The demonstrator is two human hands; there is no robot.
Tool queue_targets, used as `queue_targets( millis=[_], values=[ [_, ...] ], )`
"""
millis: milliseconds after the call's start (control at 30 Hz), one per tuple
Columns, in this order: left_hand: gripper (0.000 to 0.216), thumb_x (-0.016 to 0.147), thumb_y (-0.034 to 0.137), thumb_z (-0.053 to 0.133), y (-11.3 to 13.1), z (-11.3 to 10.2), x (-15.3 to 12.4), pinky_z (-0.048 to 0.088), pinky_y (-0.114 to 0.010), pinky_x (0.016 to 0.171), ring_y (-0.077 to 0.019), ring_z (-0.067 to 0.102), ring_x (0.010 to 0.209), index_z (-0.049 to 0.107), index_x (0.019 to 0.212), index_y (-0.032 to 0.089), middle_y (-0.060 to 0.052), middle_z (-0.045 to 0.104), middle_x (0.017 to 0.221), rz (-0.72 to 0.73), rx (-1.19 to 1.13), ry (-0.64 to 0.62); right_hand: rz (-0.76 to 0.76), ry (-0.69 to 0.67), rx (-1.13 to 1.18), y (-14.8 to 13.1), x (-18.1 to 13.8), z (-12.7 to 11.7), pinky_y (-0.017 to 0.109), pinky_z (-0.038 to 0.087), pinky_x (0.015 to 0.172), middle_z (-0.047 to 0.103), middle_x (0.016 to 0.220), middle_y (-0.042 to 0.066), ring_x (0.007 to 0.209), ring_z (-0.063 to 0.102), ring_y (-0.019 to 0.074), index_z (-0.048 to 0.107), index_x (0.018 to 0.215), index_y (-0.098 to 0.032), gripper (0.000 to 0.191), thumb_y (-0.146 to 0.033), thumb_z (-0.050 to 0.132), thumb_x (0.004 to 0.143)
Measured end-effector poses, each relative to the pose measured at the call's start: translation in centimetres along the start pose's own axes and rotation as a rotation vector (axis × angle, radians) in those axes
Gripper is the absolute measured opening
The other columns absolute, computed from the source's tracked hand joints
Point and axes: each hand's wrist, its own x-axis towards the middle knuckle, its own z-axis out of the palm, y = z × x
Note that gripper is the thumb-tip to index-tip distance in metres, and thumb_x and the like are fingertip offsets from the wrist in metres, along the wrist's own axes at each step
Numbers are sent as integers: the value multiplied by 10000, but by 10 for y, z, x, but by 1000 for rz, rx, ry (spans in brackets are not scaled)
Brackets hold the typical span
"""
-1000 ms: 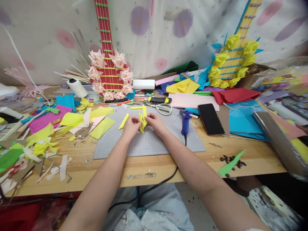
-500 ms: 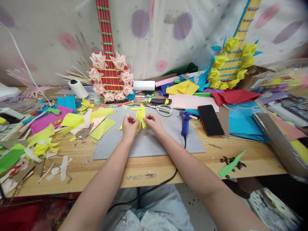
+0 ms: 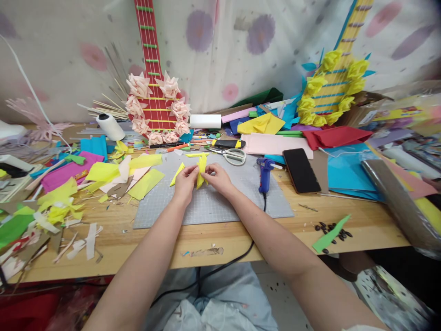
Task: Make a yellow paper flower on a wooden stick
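Observation:
A folded strip of yellow crepe paper stands upright between my two hands over the grey cutting mat. My left hand pinches its left side between thumb and fingers. From the right, my right hand pinches the other side, its fingers curled. Part of the paper is hidden behind the fingertips. Another yellow paper piece lies on the mat left of my left hand, and a further yellow strip lies just beyond. Grey-handled scissors rest at the mat's back edge.
A blue glue gun stands on the mat's right, its black cord running off the front edge. Right of it lies a phone. Paper scraps cover the left. Behind stand a red paper guitar and a yellow one.
My hands have drawn closer together around the yellow paper. Its spread flaps now appear narrower, pressed into a more upright strip. The view has shifted slightly.

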Motion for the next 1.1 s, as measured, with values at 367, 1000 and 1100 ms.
queue_targets(
  millis=[367, 1000, 1100],
  values=[
    [140, 676, 262, 605, 10, -2, -2, 493, -287, 665, -171, 626, 721, 609, 658, 123, -75, 653, 681, -192, 16, -128, 43, -102, 20, 0, 0, -3, 241, 383, 679, 493, 682, -17, 688, 475, 108, 541, 537, -173, 100, -206, 605, 606],
    [328, 555, 354, 706, 1, -5, 1, 439, -249, 672, -142, 600, 700, 675, 782, 120, -49, 665, 710, -95, 104, -19, 61, -38, -8, 3, 5, -7, 235, 383, 648, 544, 685, -4, 636, 478, 93, 610, 617, -177, 108, -270, 605, 672],
    [373, 535, 366, 717, 1, -5, 1, 434, -257, 685, -149, 600, 709, 676, 798, 105, -59, 668, 716, -94, 100, -38, 79, -34, 2, 3, 4, -6, 236, 389, 657, 557, 699, 0, 654, 488, 96, 611, 639, -170, 96, -259, 601, 673]
  ],
)
